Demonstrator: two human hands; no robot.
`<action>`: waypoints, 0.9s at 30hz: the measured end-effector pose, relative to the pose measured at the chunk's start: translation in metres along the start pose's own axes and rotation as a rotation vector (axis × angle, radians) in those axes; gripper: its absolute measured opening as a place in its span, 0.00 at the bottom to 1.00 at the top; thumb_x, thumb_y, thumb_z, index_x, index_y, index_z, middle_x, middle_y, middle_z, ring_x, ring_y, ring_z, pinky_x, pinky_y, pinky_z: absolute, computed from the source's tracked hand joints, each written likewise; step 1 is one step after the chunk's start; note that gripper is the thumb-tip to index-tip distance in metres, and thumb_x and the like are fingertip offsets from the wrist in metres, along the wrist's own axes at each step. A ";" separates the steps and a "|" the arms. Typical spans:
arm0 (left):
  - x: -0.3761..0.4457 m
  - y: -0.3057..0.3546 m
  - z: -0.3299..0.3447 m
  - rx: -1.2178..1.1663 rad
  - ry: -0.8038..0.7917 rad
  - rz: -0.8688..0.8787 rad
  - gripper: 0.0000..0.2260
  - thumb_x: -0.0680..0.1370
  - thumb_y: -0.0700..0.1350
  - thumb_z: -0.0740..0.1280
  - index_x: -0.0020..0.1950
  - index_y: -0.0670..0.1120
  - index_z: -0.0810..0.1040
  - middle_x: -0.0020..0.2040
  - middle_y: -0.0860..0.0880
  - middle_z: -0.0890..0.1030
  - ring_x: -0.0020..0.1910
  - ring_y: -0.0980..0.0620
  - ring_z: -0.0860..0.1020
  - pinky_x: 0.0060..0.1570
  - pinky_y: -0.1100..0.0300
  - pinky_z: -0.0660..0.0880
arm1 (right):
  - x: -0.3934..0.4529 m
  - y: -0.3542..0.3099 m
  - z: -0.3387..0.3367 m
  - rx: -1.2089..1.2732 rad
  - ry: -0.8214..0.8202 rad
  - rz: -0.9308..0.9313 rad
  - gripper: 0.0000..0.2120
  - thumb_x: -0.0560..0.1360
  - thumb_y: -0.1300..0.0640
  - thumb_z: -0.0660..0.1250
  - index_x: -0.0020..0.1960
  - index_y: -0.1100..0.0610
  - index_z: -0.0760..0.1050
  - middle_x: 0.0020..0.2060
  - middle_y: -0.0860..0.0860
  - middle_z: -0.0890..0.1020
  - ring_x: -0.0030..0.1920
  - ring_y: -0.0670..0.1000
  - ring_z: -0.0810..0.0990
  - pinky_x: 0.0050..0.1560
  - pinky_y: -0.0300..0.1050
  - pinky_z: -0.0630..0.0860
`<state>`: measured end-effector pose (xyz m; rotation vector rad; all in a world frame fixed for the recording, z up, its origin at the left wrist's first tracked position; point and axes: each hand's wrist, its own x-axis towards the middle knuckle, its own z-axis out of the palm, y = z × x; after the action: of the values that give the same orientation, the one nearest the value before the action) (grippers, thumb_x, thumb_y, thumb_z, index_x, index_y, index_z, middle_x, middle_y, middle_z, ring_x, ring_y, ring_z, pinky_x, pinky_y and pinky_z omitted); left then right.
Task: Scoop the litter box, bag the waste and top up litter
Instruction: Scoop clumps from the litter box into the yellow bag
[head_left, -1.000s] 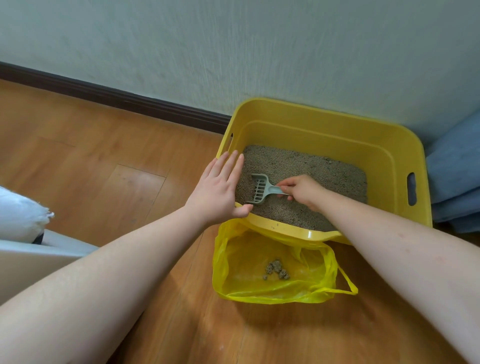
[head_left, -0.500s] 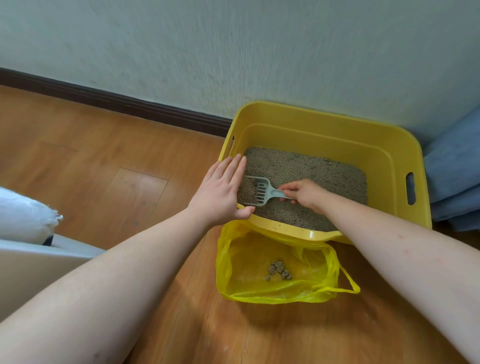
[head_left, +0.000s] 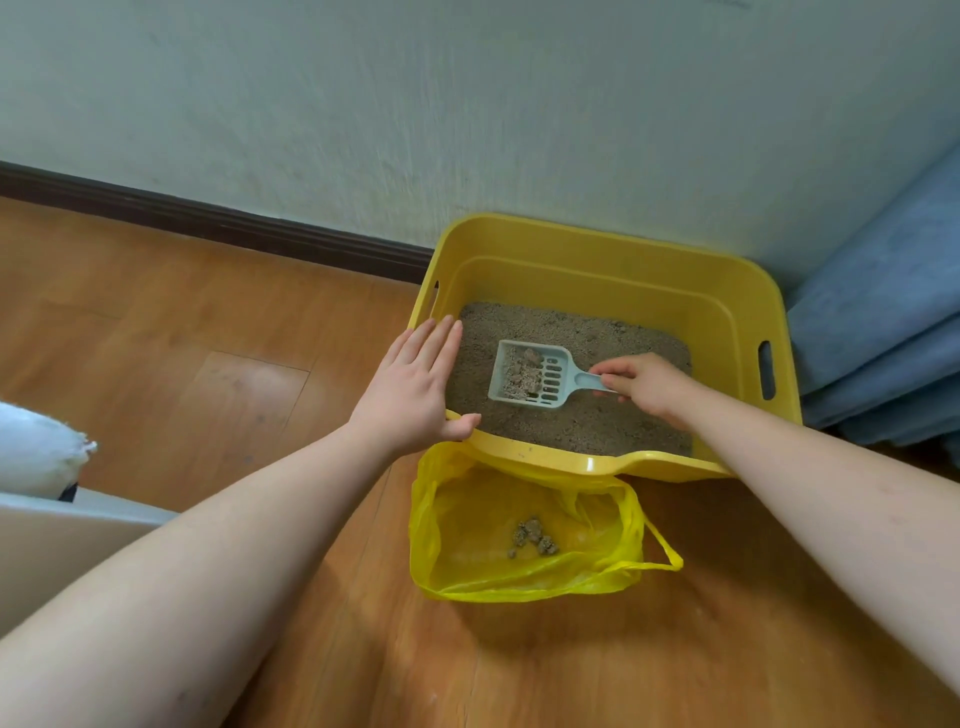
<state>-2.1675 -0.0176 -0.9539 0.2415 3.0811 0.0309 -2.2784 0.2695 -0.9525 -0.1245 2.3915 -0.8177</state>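
Resting on wood floor (head_left: 234, 364) — litter box (head_left: 597, 244) against pale wall (head_left: 467, 104).

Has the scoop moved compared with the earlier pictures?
Yes. The scoop has come up out of the litter and turned face-up, holding clumps. It now sits farther from the near left corner of the litter box.

Orange-brown wooden plank floor (head_left: 218, 332) carries everything. Yellow rectangular plastic litter box (head_left: 613, 249) sits on floor against pale wall, dark baseboard running off to its left. Open yellow thin plastic bag (head_left: 467, 519) lies on floor just in front of box, its top edge tucked under box's front rim. Folded blue fabric (head_left: 883, 332) just right of box. White cushion-like thing (head_left: 36, 452) far left of box, partly out of view.
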 end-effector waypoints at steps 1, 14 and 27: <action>0.000 0.000 0.000 0.002 0.003 -0.001 0.47 0.72 0.71 0.55 0.80 0.44 0.44 0.80 0.45 0.49 0.78 0.45 0.48 0.76 0.50 0.44 | -0.003 0.002 -0.003 -0.014 0.002 -0.005 0.11 0.80 0.58 0.62 0.59 0.51 0.79 0.39 0.42 0.80 0.38 0.47 0.73 0.36 0.41 0.66; -0.001 0.003 -0.002 0.000 0.006 -0.008 0.46 0.72 0.70 0.55 0.80 0.43 0.45 0.80 0.44 0.50 0.79 0.45 0.48 0.76 0.49 0.45 | -0.043 0.020 -0.024 -0.128 0.025 -0.024 0.11 0.80 0.57 0.61 0.59 0.49 0.79 0.37 0.47 0.81 0.36 0.49 0.74 0.33 0.42 0.67; -0.003 0.001 0.003 -0.024 0.047 -0.009 0.44 0.73 0.69 0.56 0.80 0.44 0.49 0.80 0.45 0.52 0.79 0.45 0.49 0.77 0.48 0.47 | -0.079 0.014 -0.009 -0.091 0.023 -0.176 0.10 0.79 0.55 0.64 0.54 0.41 0.80 0.37 0.49 0.82 0.32 0.48 0.74 0.32 0.38 0.69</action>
<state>-2.1642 -0.0166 -0.9563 0.2295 3.1262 0.0743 -2.2176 0.3074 -0.9142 -0.3690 2.4652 -0.7928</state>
